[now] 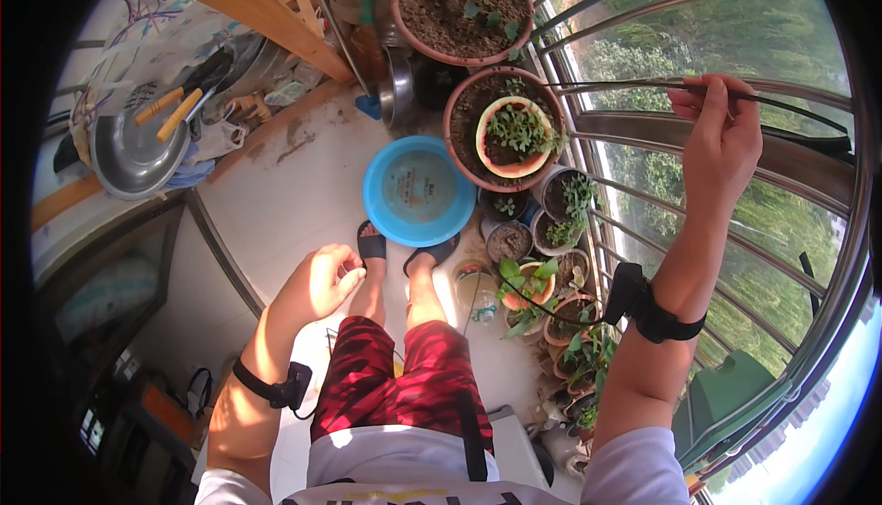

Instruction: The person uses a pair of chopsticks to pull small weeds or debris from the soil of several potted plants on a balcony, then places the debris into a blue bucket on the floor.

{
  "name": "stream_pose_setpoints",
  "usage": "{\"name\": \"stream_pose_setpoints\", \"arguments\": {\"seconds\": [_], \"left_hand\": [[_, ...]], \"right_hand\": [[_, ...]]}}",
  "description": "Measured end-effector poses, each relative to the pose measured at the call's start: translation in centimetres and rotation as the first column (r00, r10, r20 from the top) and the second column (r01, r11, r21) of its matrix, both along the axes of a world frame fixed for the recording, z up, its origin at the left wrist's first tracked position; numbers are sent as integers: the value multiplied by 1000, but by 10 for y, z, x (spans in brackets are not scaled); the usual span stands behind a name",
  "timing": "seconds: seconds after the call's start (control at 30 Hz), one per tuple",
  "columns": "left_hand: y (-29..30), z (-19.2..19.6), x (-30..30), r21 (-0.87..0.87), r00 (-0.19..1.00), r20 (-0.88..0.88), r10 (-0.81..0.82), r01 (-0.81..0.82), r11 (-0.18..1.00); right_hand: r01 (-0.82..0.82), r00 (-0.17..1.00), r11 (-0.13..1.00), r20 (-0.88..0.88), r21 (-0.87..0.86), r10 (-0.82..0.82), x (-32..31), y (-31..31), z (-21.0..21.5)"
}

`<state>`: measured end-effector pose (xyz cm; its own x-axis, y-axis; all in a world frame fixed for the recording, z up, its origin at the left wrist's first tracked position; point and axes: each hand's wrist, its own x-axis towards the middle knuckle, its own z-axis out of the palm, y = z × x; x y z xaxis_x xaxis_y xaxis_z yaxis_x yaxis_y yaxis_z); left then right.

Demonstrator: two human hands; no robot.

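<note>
My right hand [721, 133] is raised to the barred window at the right, thumb and fingers pinched on a thin dark strip [790, 111]. The strip trails rightward from my fingers, close along a metal bar [634, 84]; its far left extent is hard to tell from the bar. My left hand [323, 282] hangs in front of my body over the floor, fingers loosely curled in, and nothing shows in it. Beyond it, at my feet, stands a round blue basin [375, 194] with a little murky water. Both forearms wear black bands with small devices.
Large soil-filled pots [454, 128] stand along the window, with smaller potted plants [528, 286] running down the right side. Metal pans [138, 158] with wooden-handled tools lie at the left. A wooden beam [248, 13] crosses the upper left. A green container [726, 395] sits lower right.
</note>
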<state>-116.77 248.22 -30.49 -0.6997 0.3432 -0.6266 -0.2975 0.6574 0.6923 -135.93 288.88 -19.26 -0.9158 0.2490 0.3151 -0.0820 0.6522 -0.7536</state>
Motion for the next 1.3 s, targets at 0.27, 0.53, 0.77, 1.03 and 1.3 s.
{"name": "stream_pose_setpoints", "arguments": {"seconds": [0.27, 0.53, 0.77, 1.03, 1.3], "left_hand": [[9, 1, -10, 16, 997, -51, -60, 61, 998], [12, 3, -16, -3, 986, -85, -141, 141, 990], [16, 4, -14, 2, 987, -80, -141, 141, 990], [17, 3, -11, -11, 986, -83, -143, 142, 990], [18, 5, -10, -16, 989, -70, -132, 131, 991]], "right_hand": [[41, 997, 999, 59, -23, -40, 53, 10, 4], [182, 980, 983, 85, -33, -179, 80, 42, -29], [279, 958, 960, 83, -40, -275, 85, 60, -14], [313, 949, 948, -13, -60, -314, 84, 79, 11], [303, 953, 947, 58, -102, -299, 67, 86, -26]]}}
